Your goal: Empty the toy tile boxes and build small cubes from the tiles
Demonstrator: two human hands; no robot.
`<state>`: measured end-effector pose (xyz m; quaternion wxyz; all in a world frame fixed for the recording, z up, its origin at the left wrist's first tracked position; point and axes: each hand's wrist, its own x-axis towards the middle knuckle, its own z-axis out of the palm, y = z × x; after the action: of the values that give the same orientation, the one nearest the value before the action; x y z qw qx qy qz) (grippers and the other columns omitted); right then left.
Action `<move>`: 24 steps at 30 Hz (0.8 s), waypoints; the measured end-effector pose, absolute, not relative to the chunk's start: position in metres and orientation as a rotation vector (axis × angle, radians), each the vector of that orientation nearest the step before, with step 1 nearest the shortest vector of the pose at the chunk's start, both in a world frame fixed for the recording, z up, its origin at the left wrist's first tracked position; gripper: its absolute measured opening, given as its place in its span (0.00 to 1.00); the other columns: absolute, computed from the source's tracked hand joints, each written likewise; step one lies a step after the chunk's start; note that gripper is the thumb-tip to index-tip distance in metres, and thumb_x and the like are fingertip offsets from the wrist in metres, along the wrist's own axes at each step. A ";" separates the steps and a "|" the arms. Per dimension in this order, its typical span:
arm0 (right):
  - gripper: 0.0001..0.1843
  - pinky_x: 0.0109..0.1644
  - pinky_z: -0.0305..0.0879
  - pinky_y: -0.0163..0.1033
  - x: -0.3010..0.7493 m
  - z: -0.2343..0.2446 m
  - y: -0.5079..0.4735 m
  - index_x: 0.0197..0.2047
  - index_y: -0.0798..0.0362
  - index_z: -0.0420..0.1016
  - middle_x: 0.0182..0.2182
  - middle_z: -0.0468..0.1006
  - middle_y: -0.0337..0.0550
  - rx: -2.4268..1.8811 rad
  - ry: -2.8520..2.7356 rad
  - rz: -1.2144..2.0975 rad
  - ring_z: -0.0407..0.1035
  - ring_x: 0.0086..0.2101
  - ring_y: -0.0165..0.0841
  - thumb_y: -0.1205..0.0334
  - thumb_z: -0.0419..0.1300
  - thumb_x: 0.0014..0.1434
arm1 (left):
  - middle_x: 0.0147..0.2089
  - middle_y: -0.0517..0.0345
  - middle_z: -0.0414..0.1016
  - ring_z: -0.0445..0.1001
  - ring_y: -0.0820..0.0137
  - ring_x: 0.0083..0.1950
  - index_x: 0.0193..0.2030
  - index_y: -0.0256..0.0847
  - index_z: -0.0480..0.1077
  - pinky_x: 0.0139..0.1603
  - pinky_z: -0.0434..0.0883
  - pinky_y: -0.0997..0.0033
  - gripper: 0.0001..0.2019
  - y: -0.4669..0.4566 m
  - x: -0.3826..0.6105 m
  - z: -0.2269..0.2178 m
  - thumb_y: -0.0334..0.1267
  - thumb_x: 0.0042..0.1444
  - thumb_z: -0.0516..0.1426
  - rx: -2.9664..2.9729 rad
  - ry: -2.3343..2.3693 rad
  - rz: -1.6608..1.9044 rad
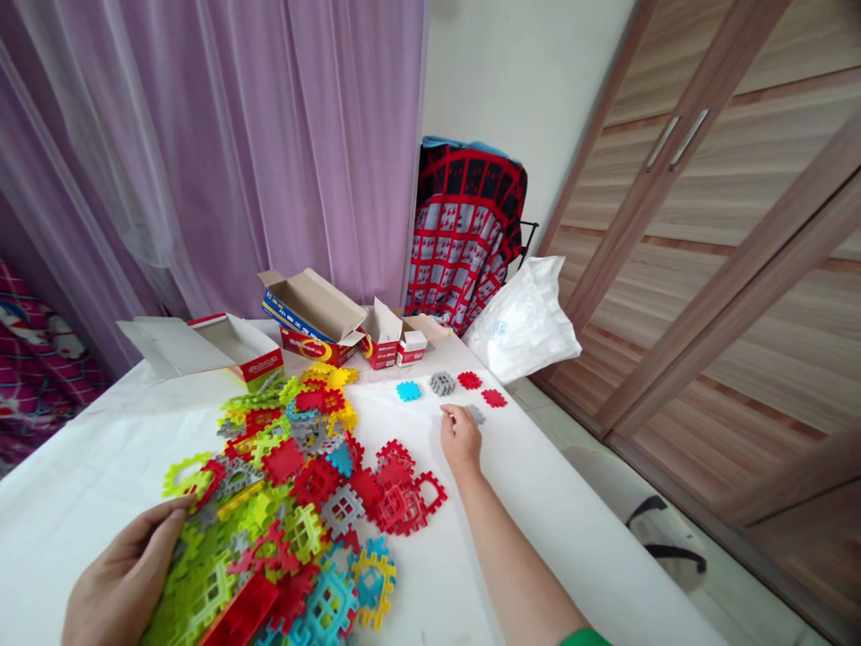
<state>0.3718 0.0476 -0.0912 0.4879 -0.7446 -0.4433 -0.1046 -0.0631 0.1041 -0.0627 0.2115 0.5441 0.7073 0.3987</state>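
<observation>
A heap of interlocking plastic building pieces (316, 480) in red, lime green, yellow, grey and blue covers the middle of the table. My left hand (127, 574) is at the heap's left edge, thumb and index finger pressed together against the pieces; what they pinch is hidden. Farther right, my right hand (462, 438) is over the white surface with its fingers curled closed, their contents out of sight. Just beside it lies a flat grey piece (476, 414). Beyond are a blue piece (408, 390), a grey block (442, 383) and two red pieces (469, 380).
Open cardboard boxes stand along the table's back edge, including a blue-and-red box (313, 309) and a lidded box (235, 345) at left. A white plastic bag (528, 323) sits at the back right corner. Past the table's right edge is a stool (639, 502).
</observation>
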 end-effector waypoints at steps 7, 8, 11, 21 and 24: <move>0.18 0.44 0.69 0.40 0.360 -0.098 0.005 0.38 0.50 0.78 0.36 0.82 0.44 -1.838 -0.948 0.033 0.74 0.36 0.36 0.55 0.50 0.53 | 0.39 0.58 0.81 0.76 0.57 0.45 0.36 0.47 0.76 0.47 0.71 0.61 0.22 0.092 -0.052 -0.038 0.55 0.38 0.53 1.401 1.820 1.119; 0.18 0.44 0.69 0.40 0.357 -0.096 0.000 0.37 0.50 0.79 0.36 0.82 0.43 -1.841 -0.972 0.045 0.74 0.35 0.36 0.55 0.50 0.53 | 0.36 0.58 0.80 0.76 0.59 0.41 0.36 0.46 0.76 0.42 0.71 0.63 0.22 0.090 -0.051 -0.036 0.55 0.38 0.53 1.399 1.826 1.130; 0.18 0.45 0.69 0.41 0.346 -0.092 -0.016 0.37 0.50 0.79 0.35 0.82 0.43 -1.854 -1.030 0.080 0.74 0.34 0.36 0.55 0.50 0.52 | 0.25 0.60 0.75 0.71 0.64 0.29 0.39 0.43 0.77 0.28 0.66 0.68 0.24 0.084 -0.050 -0.036 0.55 0.42 0.52 1.394 1.844 1.160; 0.17 0.47 0.69 0.43 0.321 -0.087 -0.065 0.36 0.50 0.79 0.36 0.82 0.44 -1.849 -1.095 0.095 0.75 0.37 0.37 0.57 0.50 0.52 | 0.22 0.61 0.72 0.70 0.66 0.28 0.42 0.41 0.76 0.27 0.65 0.69 0.21 0.049 -0.051 -0.038 0.49 0.49 0.50 1.437 1.824 1.202; 0.17 0.47 0.68 0.42 0.315 -0.084 -0.075 0.36 0.50 0.79 0.36 0.82 0.44 -1.886 -1.107 0.103 0.75 0.37 0.37 0.58 0.50 0.53 | 0.23 0.61 0.72 0.70 0.66 0.28 0.42 0.43 0.76 0.28 0.65 0.69 0.18 0.038 -0.051 -0.037 0.46 0.52 0.51 1.446 1.871 1.162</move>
<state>0.3152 -0.0753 -0.0837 0.4581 -0.7658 -0.4494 0.0419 -0.0508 0.0377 -0.0368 0.2508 0.5312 0.6874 0.4271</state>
